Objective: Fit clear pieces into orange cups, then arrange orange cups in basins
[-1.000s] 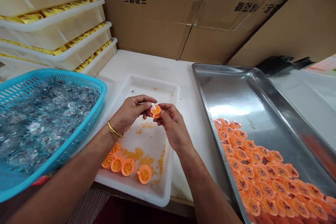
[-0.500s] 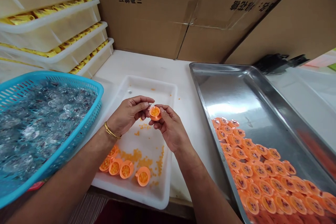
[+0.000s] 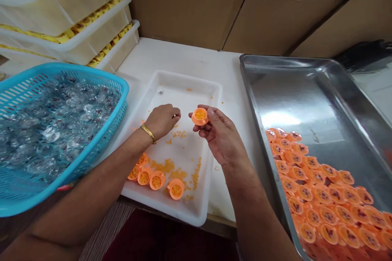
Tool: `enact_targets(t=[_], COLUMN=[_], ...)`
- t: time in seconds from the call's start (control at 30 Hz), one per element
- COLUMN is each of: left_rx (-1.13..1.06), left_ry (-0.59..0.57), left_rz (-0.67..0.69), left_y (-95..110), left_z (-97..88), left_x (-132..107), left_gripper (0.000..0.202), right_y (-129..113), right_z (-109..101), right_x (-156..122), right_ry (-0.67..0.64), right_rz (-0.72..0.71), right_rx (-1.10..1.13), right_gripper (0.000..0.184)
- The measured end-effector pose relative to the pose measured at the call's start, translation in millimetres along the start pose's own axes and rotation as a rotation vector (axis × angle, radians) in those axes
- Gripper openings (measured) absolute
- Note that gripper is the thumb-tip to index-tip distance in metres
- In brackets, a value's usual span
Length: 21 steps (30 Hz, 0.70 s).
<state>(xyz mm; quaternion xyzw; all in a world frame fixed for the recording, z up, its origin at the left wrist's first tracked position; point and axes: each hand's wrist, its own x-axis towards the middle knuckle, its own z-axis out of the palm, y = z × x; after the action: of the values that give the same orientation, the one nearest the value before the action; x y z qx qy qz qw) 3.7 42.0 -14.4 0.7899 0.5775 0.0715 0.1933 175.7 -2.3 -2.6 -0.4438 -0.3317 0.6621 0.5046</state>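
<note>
My right hand [image 3: 219, 134] pinches a small orange cup [image 3: 200, 116] filled with yellow beads, held above the white tray [image 3: 211, 94]. My left hand [image 3: 161, 120], with a gold bangle at the wrist, is curled closed a little to the cup's left; what its fingertips hold is too small to name. Several more filled orange cups [image 3: 156, 179] and spilled yellow beads [image 3: 167, 166] lie in the tray's near end.
A blue basket [image 3: 101, 136] of clear plastic lids stands on the left. A steel tray [image 3: 254, 85] on the right holds several capped orange cups [image 3: 321, 195]. Stacked white trays [image 3: 92, 36] with yellow items and cardboard boxes [image 3: 196, 12] stand behind.
My hands have drawn apart: the right one keeps the cup and has shifted right, the left has pulled away. The camera has tilted down and left.
</note>
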Motion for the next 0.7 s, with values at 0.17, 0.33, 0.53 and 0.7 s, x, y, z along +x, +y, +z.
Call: enact_targets(t=[0.17,0.33,0.53,0.7], left_rx=[0.125,0.183,0.199,0.214], left_ry=[0.037,-0.181,-0.273,-0.262], left_rz=[0.01,0.181,0.26,0.315], left_y=[2.1,16.5,25.2,36.6], left_z=[1.2,6.5,21.7,29.0], left_x=[-4.0,-11.9,-15.5,-23.9], left_gripper=[0.025,0.024,0.018,0.024], right_y=[0.7,-1.7,0.1,1.0], right_z=[-1.2,-3.5,-3.5,2.1], right_x=[0.3,0.0,1.5,1.2], right_ry=[0.033,0.059,0.059,0.063], right_rz=[-0.018,-0.07,-0.067,-0.056], right_rx=[-0.005,-0.038,-0.052,-0.024], right_gripper=[0.025,0.027,0.025,0.025])
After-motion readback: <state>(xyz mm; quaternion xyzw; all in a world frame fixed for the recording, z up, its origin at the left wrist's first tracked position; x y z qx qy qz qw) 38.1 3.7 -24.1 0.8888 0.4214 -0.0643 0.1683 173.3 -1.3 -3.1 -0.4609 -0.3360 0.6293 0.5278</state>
